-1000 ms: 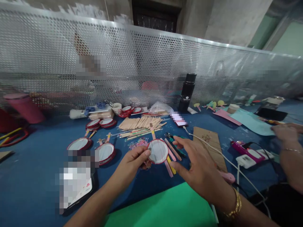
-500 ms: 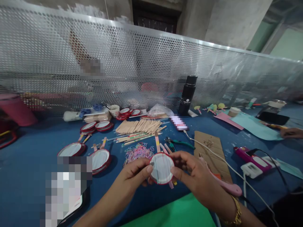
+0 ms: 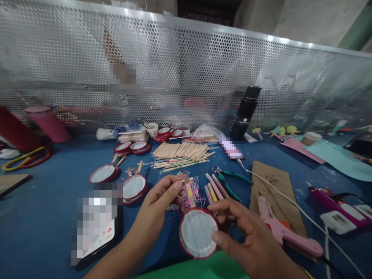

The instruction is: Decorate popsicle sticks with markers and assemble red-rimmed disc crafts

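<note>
A round red-rimmed white lid (image 3: pixel 198 232) with a pink and yellow craft stick (image 3: pixel 190 193) fixed to it is held low over the blue table (image 3: pixel 58 201). My right hand (image 3: pixel 250 240) grips the lid's right edge, thumb on its face and fingers behind. My left hand (image 3: pixel 158 201) pinches the top end of the stick between thumb and forefinger. A heap of small coloured rubber bands (image 3: pixel 186 197) lies just behind the lid. Loose pink and yellow sticks (image 3: pixel 213 188) lie to its right.
Similar lids on sticks (image 3: pixel 133 186) lie to the left beside a phone (image 3: pixel 97 228). Plain wooden sticks (image 3: pixel 180 151), green pliers (image 3: pixel 229 178), a pink glue gun (image 3: pixel 285 232) on cardboard, a black bottle (image 3: pixel 247 112) and a perforated metal screen (image 3: pixel 186 69) surround them. Green paper (image 3: pixel 203 267) lies at the near edge.
The lid has come down and nearer to me. My right hand, open a second ago, has taken the lid's edge. My left hand has shifted from the rim up to the stick's end.
</note>
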{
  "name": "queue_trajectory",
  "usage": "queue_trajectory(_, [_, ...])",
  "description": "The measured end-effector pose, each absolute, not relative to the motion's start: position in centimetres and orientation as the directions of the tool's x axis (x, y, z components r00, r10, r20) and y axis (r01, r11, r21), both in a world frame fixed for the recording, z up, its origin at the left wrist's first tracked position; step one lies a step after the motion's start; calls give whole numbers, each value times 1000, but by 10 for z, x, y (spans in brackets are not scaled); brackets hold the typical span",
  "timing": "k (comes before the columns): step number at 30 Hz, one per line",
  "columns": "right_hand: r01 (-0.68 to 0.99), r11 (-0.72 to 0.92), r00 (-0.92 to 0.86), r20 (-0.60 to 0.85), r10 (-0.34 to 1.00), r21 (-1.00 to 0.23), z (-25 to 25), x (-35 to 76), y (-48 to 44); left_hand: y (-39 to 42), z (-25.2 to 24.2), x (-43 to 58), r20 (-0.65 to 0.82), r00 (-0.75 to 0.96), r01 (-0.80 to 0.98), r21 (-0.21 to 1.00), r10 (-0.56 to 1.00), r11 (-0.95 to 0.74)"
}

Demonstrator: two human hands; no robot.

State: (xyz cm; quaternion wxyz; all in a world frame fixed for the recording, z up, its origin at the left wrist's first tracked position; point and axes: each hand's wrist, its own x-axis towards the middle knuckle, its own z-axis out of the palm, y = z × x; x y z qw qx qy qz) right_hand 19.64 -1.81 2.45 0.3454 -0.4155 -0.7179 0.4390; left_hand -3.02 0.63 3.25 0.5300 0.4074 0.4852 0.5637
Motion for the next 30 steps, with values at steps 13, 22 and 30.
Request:
queue_trajectory(13, [296,352,-476,183,860,-888,26,190,-17,8,42,-24,-9,-47,-274,962,999,-4])
queue_trajectory(22, [307,328,-479,153,865,-894,24,193,-18,5,42,-23,-10,-78,-254,967,997,-10])
queue_trajectory(30, [316,305,-469,131,874,-898,27,191,-18,6,45,-23,-14,-63,-271,963,998,-4])
